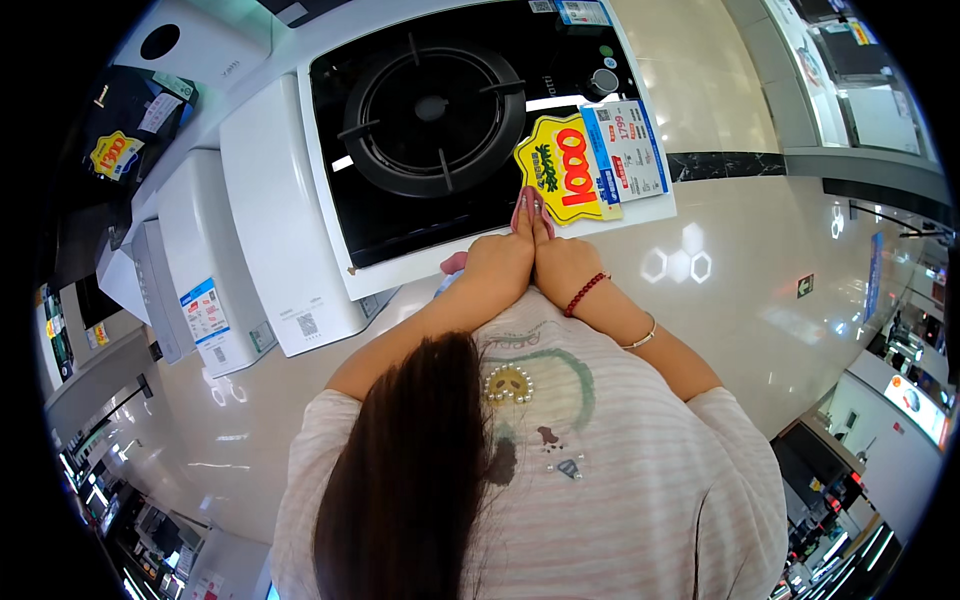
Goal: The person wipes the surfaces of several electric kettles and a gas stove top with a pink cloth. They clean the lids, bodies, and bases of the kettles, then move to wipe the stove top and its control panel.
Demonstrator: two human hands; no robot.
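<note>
My left hand [500, 259] and my right hand [568, 264] meet at the front edge of a black glass gas cooktop [465, 214]. Fingers of both press on a folded pink cloth [517, 217], which touches the lower left edge of a yellow price tag [559, 169]. A white and blue price card [630, 150] overlaps that tag on its right. A round burner with a pan support [433, 120] and a silver control knob [603, 82] are on the cooktop. Another bit of pink material [454, 262] shows beside my left hand.
White appliances [277, 217] with labels stand left of the cooktop on the white counter [360, 283]. Farther left is a black appliance [112, 127] with a yellow tag. Glossy tiled floor [735, 300] lies to the right, with a display counter [795, 97] at the upper right.
</note>
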